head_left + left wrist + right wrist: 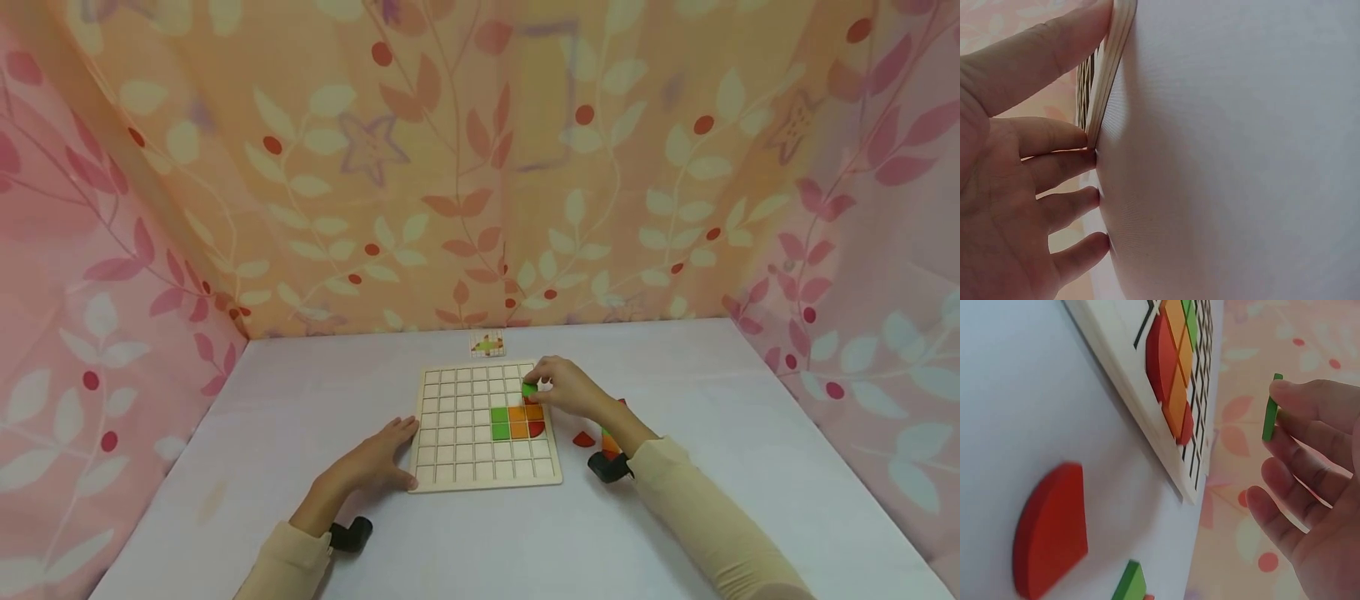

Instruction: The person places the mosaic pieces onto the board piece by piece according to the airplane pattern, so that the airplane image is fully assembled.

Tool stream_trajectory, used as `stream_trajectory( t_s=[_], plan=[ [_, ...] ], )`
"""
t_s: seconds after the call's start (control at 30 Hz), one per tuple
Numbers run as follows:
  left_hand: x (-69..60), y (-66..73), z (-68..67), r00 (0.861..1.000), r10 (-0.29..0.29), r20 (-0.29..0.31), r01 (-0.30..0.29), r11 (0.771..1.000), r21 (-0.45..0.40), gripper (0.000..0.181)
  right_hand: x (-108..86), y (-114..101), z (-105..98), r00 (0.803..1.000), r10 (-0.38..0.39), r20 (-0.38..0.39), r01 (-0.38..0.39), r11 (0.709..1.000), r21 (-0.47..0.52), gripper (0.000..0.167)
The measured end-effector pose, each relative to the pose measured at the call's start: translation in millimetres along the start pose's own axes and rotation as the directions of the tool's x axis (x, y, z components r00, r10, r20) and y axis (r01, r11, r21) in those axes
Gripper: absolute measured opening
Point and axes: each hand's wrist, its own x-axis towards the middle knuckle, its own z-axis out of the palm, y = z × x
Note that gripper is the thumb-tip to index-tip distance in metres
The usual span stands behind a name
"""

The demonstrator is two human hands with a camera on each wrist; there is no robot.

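Observation:
A wooden grid board [455, 454] lies flat on the table. The person's left hand [378, 460] touches its left edge and near-left corner; in the left wrist view the fingers are spread along the board's side [1107, 81]. Over the board's far right part, the right hand [568, 388] pinches a thin green square tile [1270, 415] between thumb and fingertips, off the grid in the right wrist view. Green tiles [500, 431], orange tiles [518, 422] and red rounded pieces [536, 429] sit in cells at the board's right side.
A red quarter-round piece [583, 439] lies on the table right of the board. More coloured pieces [609, 442] lie beside it, partly hidden under the right forearm. A small pattern card [488, 343] stands behind the board. Floral cloth [450, 167] walls the table's back and sides.

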Motion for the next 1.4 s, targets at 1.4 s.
stream_trajectory(
  t_s=[1.4],
  plan=[
    [1.8,-2.4,3.4,1.0,0.012,-0.019,-0.011,0.999,0.03,0.097,37.5,-37.1,61.1,0.977,-0.146,0.156,0.167,0.977,-0.132,0.023]
  ],
)
